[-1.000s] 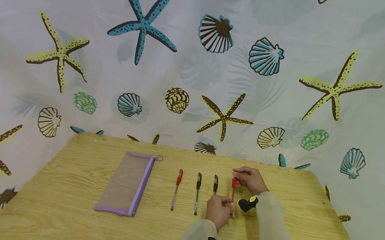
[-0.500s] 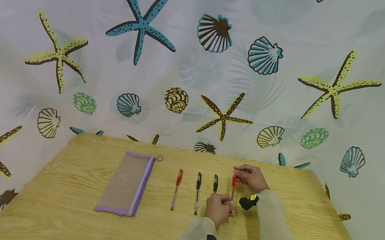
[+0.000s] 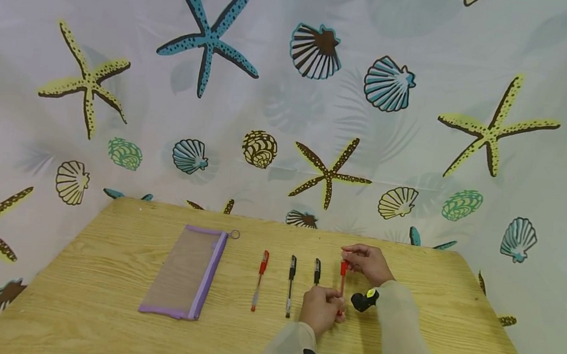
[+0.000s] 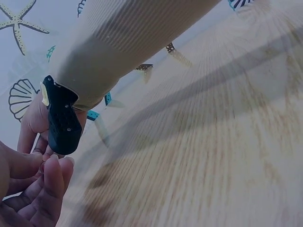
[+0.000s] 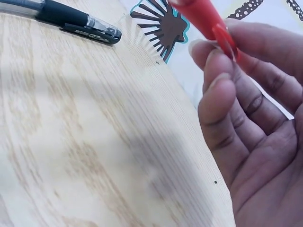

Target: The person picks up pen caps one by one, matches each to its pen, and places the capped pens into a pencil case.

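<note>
head view: both hands grasp 1 red pen (image 3: 342,278), right hand (image 3: 366,263) pinching its cap, left hand (image 3: 321,309) its tip end.

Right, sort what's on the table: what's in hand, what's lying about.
In hand:
red pen, cap end pinched by right hand, lower end held by left hand.

Lying about:
second red pen
black pen
another black pen
mesh pouch

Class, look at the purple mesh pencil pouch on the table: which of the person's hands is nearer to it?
Left. The left hand is right of the purple mesh pencil pouch, past two pens; the right hand is farther right.
</note>
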Demonstrator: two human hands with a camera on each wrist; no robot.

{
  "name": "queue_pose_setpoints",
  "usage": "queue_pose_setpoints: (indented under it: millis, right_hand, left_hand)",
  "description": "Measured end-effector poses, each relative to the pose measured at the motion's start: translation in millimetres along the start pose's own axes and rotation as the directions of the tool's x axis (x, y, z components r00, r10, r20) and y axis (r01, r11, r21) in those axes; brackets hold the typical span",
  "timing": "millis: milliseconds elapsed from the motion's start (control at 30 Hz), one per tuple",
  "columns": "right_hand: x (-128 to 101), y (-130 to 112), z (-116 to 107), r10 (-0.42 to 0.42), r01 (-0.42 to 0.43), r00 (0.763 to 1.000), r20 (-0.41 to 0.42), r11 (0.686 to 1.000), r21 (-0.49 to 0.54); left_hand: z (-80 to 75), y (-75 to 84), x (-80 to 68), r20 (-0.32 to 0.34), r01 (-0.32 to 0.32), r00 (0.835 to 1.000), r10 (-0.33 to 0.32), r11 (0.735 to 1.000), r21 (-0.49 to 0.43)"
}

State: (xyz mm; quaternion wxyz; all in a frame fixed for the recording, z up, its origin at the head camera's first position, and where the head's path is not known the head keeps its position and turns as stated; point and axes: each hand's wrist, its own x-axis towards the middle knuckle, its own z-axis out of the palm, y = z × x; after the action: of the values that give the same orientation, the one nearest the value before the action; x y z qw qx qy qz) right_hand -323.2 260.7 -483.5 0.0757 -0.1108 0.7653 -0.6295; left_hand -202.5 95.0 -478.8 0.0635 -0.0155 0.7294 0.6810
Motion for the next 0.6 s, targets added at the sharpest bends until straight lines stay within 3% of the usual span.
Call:
queue_pose_setpoints:
  millis: [267, 600]
  right_hand:
    - [1.1, -3.4, 4.1, 0.071, -0.072, 0.997, -0.041, 0.997, -0.019]
    - [-0.9, -6.5, 3.6, 0.073, -0.076, 0.995, -0.063, 0.996, -0.039]
  left_hand:
    - [-4.2, 1.6, 0.7, 0.025, -0.007, 1.0, 0.006, 0.999, 0.049]
    - [-5.2, 0.9, 0.7, 0.035, -0.055, 0.998, 0.051, 0.99, 0.126]
